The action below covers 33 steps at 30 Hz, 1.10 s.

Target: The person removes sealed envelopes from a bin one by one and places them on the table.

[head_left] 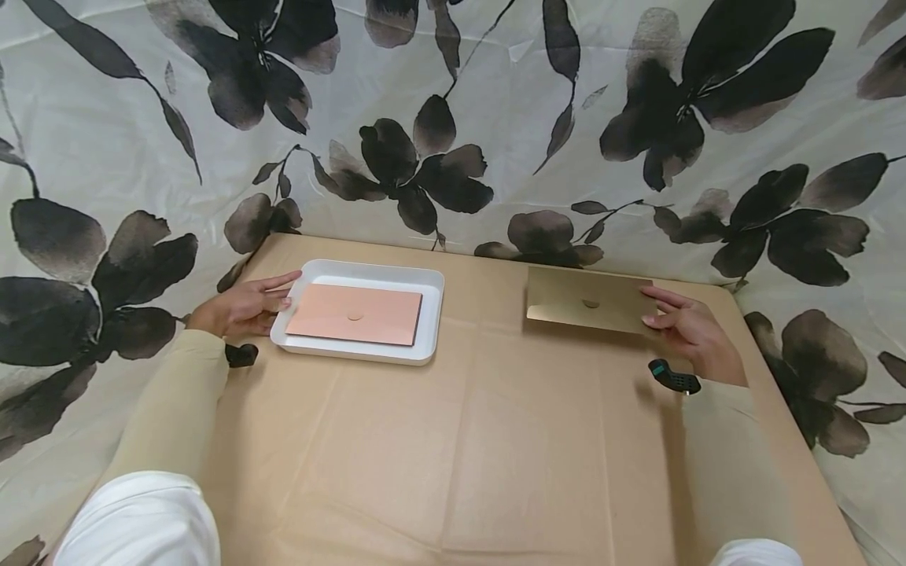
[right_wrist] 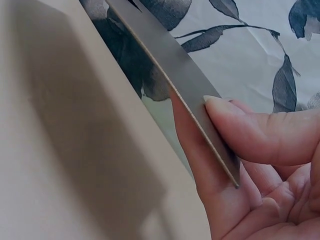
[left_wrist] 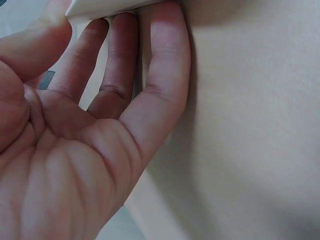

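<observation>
A white shallow tray (head_left: 430,314) is at the left of the table, with a flat pink envelope (head_left: 333,310) lying in it, a small round mark at its middle. My left hand (head_left: 248,306) holds the tray's left end; in the left wrist view the thumb is at the corner of the tray (left_wrist: 112,7) and the fingers reach under its edge. My right hand (head_left: 683,326) pinches the right end of a flat gold envelope (head_left: 587,299). In the right wrist view, the thumb presses one face of the stiff envelope (right_wrist: 175,65) and fingers support the other. It is raised, casting a shadow below.
A tan covering lies over the table (head_left: 460,448), with fold creases in it. White fabric with dark flowers (head_left: 510,149) hangs behind the table and shows along both sides. The gold envelope is close to the table's back edge.
</observation>
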{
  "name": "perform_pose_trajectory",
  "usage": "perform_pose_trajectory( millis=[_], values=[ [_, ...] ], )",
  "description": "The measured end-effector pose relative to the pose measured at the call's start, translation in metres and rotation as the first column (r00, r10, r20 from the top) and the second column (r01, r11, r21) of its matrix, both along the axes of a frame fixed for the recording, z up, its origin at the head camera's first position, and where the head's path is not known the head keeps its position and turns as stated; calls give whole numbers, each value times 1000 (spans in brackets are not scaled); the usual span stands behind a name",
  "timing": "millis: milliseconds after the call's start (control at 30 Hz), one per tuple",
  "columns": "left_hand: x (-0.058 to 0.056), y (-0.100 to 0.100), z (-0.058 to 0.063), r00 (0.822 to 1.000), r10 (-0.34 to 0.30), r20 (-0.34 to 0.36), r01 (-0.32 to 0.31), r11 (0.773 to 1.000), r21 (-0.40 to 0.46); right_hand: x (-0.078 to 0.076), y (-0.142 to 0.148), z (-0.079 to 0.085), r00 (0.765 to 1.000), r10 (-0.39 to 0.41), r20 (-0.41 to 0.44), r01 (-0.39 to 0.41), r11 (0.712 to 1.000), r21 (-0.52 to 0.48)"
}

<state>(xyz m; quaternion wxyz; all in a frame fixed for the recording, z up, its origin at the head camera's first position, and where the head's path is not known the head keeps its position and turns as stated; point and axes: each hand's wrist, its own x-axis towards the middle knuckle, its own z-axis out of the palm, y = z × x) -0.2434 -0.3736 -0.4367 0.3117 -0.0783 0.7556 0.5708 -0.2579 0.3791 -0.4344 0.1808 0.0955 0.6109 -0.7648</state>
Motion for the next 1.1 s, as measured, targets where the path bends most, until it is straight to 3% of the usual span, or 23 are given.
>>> perform_pose_trajectory(
  millis=[367, 667, 833, 1100],
  values=[
    [-3, 0, -2, 1000, 7, -1, -7, 1000, 2, 0, 15, 1, 999, -6, 42, 4, 999, 45],
    [-2, -1, -4, 1000, 20, 12, -21, 999, 37, -4, 23, -2, 1000, -14, -4, 14, 1000, -27],
    [-3, -1, -3, 1000, 24, 16, -25, 999, 32, -2, 31, -1, 1000, 0, 18, 0, 1000, -5],
    [-3, -1, -3, 1000, 19, 12, -19, 1000, 22, 0, 45, -1, 999, 10, 41, -8, 999, -52]
  ],
)
